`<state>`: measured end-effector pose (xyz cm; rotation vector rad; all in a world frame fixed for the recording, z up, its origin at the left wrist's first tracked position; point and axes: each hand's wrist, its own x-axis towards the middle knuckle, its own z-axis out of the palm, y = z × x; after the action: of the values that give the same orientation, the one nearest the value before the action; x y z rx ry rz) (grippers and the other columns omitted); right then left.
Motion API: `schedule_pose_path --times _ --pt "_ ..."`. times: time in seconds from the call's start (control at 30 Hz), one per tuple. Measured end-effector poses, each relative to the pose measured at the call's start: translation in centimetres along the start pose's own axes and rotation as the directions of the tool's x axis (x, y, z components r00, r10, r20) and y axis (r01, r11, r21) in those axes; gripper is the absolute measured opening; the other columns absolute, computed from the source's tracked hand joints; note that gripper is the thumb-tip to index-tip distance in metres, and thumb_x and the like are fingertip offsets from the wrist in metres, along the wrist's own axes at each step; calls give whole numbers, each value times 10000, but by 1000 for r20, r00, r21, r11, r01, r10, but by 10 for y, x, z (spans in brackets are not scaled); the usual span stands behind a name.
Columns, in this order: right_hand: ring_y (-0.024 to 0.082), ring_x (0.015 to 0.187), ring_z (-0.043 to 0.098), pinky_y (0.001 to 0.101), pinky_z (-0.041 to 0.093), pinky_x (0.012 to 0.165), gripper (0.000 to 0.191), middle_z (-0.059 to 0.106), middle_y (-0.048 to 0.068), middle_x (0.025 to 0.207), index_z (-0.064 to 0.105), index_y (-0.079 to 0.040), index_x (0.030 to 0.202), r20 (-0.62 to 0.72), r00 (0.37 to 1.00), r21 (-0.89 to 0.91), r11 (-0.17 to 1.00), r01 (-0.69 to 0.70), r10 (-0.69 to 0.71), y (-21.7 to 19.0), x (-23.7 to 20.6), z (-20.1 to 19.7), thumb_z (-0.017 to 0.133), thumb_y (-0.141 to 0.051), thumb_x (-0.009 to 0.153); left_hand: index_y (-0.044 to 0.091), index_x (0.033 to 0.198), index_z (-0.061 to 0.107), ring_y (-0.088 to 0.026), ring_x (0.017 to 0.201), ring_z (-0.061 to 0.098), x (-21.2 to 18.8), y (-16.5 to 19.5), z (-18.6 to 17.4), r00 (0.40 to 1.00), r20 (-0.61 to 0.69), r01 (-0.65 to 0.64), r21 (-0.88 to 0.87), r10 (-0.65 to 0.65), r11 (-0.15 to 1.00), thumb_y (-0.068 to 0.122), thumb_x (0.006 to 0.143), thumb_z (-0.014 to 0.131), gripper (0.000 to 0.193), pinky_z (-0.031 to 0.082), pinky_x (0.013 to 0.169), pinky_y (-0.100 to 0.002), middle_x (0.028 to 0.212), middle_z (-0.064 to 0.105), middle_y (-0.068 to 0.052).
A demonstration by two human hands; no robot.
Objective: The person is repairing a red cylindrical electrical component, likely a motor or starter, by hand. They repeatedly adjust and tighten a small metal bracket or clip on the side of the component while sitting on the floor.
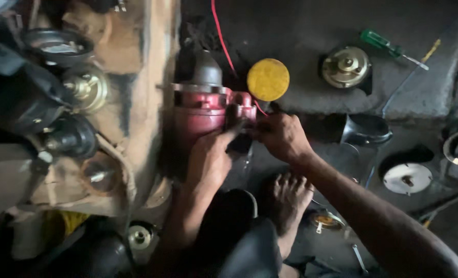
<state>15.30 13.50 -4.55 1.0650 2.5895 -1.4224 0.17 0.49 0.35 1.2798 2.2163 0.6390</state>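
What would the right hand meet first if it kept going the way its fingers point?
The right hand points left, toward the red motor housing, and already seems to touch its bracket beside the left hand. Depth is unclear.

I see through just one camera, and it sits on the person's head. It looks almost straight down at the floor. It is close, so the left hand [208, 159] and right hand [282, 136] fill the middle. The person's bare foot [286, 198] is at the near edge. A green screwdriver [388, 48] lies at the far right. A wooden bench [136, 92] runs down the left.
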Motion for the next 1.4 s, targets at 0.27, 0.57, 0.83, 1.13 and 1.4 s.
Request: schedule_pose_path --times 0.27,0.57,0.83,1.13,1.4 --pt "323 787 740 445 569 660 255 737 155 893 769 -133 935 187 971 -461 886 -47 148 -2 6 3 705 -375 985 272 1366 672 -400 929 699 0 1 -3 998 54 37 -56 -33 998 -76 781 694 681 548 836 -478 1016 720 -193" --pt "299 650 754 420 564 592 175 703 180 784 764 -148 933 37 989 24 989 -144 143 6 0 6 749 -296 839 265 1396 643 -422 943 685 3 1 -4 987 131 94 -18 -90 995 -96 766 668 727 537 826 -492 1055 705 -224" --pt "352 723 730 440 563 612 190 717 181 820 778 -145 920 11 1000 -55 998 1 0 11 5 7 763 -313 831 281 1377 658 -414 903 689 3 1 -1 986 125 113 -18 -110 993 -104 735 657 749 538 797 -499 982 714 -215" --pt "348 729 733 423 565 637 188 728 165 822 779 -145 949 64 998 -55 998 -16 19 17 4 10 757 -259 800 300 1381 663 -409 928 695 2 4 -4 988 108 113 -14 -111 993 -122 771 603 744 544 820 -491 1038 712 -218" --pt "319 714 730 408 564 649 129 719 177 802 742 -88 887 62 998 31 999 12 -14 8 2 3 757 -168 786 296 1376 642 -409 905 691 4 5 -6 974 164 170 -70 -157 983 -38 735 723 727 537 817 -495 1003 706 -223"
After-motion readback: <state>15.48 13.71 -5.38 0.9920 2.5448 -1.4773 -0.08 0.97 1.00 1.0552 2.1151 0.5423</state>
